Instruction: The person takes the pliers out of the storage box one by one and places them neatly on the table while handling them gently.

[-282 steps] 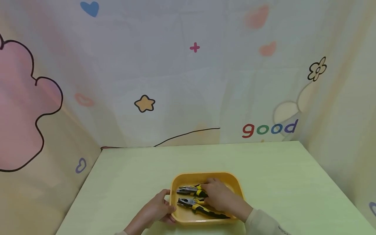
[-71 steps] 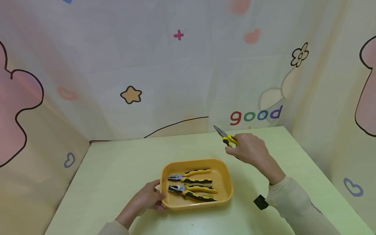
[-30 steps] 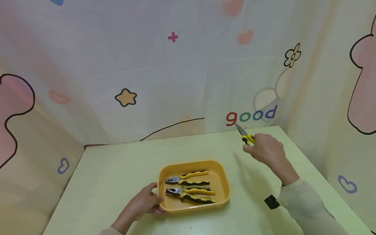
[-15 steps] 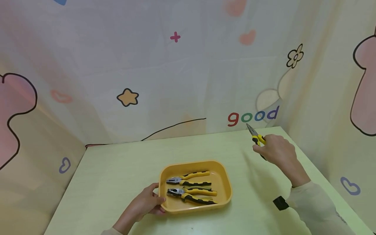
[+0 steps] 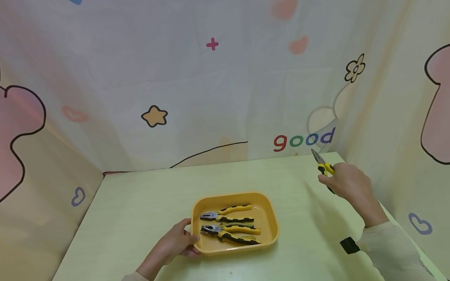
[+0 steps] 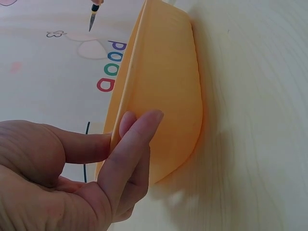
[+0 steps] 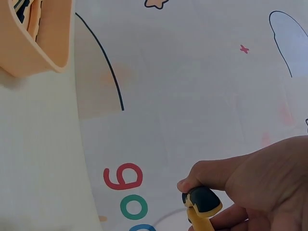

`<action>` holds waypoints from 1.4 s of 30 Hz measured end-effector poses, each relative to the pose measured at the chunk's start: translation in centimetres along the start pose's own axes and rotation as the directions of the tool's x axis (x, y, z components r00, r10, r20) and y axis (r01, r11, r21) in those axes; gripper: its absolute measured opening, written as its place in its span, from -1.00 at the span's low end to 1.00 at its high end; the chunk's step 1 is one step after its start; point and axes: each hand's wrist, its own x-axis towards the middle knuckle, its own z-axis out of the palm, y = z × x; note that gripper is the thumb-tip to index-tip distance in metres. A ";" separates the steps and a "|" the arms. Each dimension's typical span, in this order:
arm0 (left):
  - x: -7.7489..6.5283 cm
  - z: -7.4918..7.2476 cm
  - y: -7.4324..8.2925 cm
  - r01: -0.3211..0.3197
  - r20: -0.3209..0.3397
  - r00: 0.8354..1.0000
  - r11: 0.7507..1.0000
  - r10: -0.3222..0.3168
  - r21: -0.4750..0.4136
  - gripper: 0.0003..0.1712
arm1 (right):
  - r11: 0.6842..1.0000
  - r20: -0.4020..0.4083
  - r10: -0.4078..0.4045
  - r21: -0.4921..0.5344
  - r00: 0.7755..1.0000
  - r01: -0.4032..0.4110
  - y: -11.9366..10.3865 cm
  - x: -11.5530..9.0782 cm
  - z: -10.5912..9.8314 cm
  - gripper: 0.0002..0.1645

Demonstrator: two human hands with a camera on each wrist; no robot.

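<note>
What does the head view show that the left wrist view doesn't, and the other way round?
Only the head view: the pliers lying in the tray, and the star.
Only the left wrist view: the ends of the fingers that the left hand has outside the tray.
Both: the tray, left hand, right hand, held pliers and lettering.

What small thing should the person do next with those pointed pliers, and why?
I'd probably lower the pointed pliers toward the table, right of the tray: the right hand holds them raised above it, away from the tray, while the left hand grips the tray's edge.
</note>
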 end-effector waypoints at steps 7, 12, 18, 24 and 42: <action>0.1 -0.1 0.1 0.006 0.010 1.000 1.000 -0.006 0.004 -0.27 | 1.000 -0.006 0.020 -0.011 1.000 -0.020 1.4 -0.2 -0.2 -0.47; 0.1 0.0 0.2 0.006 0.012 1.000 1.000 -0.006 -0.002 -0.27 | 0.999 0.004 0.035 -0.029 0.999 -0.034 2.4 -0.2 -0.7 -0.44; 0.0 0.1 0.4 -0.001 0.013 1.000 1.000 0.001 -0.003 -0.29 | 0.998 -0.006 0.048 -0.033 0.999 -0.048 3.7 -0.2 -1.4 -0.42; 0.1 0.1 0.4 -0.004 0.011 1.000 1.000 0.004 -0.001 -0.30 | 0.998 0.000 0.054 -0.018 0.999 -0.054 4.8 -0.6 -1.8 -0.42; 0.1 0.0 0.1 -0.003 0.000 1.000 1.000 0.003 0.014 -0.28 | 0.995 0.002 0.092 -0.044 0.996 -0.091 7.2 -0.7 -2.5 -0.42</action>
